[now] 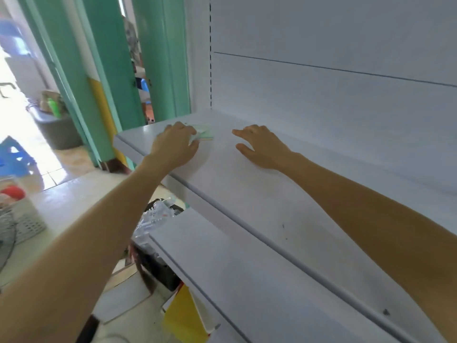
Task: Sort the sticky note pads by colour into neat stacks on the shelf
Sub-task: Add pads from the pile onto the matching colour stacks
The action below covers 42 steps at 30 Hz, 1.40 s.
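Both my forearms reach up over the white shelf [259,199], the biggest thing I see. Right hand [262,147] hovers flat above its middle, fingers spread, holding nothing. Left hand [176,144] sits near the shelf's left end, fingers curled over a small stack of pads [205,134], pale green on top; blur hides how tightly I grip.

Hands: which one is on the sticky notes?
The left hand, fingers over the pale green sticky note pads near the shelf's left end. The right hand is empty.
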### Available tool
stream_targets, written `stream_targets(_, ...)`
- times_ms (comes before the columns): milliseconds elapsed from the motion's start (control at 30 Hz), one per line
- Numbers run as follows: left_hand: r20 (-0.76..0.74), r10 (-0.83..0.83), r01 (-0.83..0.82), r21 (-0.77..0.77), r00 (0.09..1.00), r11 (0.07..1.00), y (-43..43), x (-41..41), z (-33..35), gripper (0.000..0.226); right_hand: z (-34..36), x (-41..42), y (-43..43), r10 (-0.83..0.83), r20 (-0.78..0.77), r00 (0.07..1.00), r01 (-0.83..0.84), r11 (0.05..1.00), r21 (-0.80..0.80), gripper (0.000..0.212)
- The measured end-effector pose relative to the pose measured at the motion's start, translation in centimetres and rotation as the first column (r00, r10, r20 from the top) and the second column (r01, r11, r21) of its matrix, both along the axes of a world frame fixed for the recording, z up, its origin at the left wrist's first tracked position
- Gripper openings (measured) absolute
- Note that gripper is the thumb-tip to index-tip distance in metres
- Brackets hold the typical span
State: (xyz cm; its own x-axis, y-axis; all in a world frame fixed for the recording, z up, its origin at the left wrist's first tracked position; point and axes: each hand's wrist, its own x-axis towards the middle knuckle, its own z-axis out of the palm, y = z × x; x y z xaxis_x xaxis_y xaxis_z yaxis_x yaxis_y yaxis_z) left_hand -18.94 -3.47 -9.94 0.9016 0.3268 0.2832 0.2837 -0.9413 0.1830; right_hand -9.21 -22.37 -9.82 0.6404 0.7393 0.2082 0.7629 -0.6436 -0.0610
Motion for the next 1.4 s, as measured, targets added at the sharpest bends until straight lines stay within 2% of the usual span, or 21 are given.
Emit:
stream_targets(100,-0.151,0.126,-0.133,-0.039,0.981,0.99,3.9,1.1,-0.7,0.052,-0.2,2.3,4.0,0.017,-0.069,0.997,-0.017,1.0,0.004,0.048)
stream_targets(200,-0.248,0.1,-0.124,-0.082,0.964,0.989,7.1,2.4,-1.2,0.063,-0.6,4.0,7.6,0.04,-0.127,0.991,-0.033,0.998,0.055,0.049)
stream_targets(400,-0.195,0.064,-0.101,-0.189,0.979,0.977,9.5,5.4,-0.7,0.057,-1.2,6.0,10.9,0.028,-0.235,0.972,-0.009,0.997,0.081,0.051)
stream_targets(533,-0.175,0.009,-0.052,-0.247,0.985,0.968,10.5,7.7,-0.3,0.06,-1.3,6.4,10.2,-0.024,-0.3,0.954,0.051,0.995,0.082,0.04)
stream_targets(667,-0.092,-0.043,0.014,-0.296,0.995,0.955,10.4,9.8,-0.3,0.053,-1.2,7.0,8.4,-0.097,-0.315,0.944,0.127,0.989,0.077,0.04)
stream_targets(800,-0.049,-0.098,0.075,-0.35,0.994,0.934,10.4,11.4,0.0,0.039,-1.0,7.4,6.5,-0.302,-0.249,0.92,0.324,0.944,0.053,0.04)
stream_targets(900,-0.052,-0.143,0.112,-0.386,0.988,0.916,9.8,12.2,0.4,0.032,-0.6,7.1,6.6,-0.411,-0.306,0.859,0.457,0.885,0.094,0.033)
stream_targets(1000,-0.088,-0.183,0.125,-0.445,0.979,0.886,9.5,12.5,0.8,0.033,-0.3,6.7,7.3,-0.424,-0.378,0.823,0.495,0.862,0.11,0.051)
stream_targets(1133,-0.082,-0.253,0.15,-0.621,0.964,0.77,9.7,12.4,1.3,0.036,0.2,5.6,7.1,-0.445,-0.405,0.799,0.57,0.776,0.272,0.062)
stream_targets(1267,0.096,-0.242,0.232,-0.74,0.966,0.631,8.5,12.5,1.3,0.036,0.6,3.9,5.4,-0.476,-0.442,0.76,0.642,0.653,0.401,0.043)
stream_targets(1400,0.186,-0.248,0.286,-0.834,0.951,0.471,5.0,12.7,1.1,0.041,0.8,1.9,2.0,-0.478,-0.578,0.662,0.747,0.478,0.461,0.039)
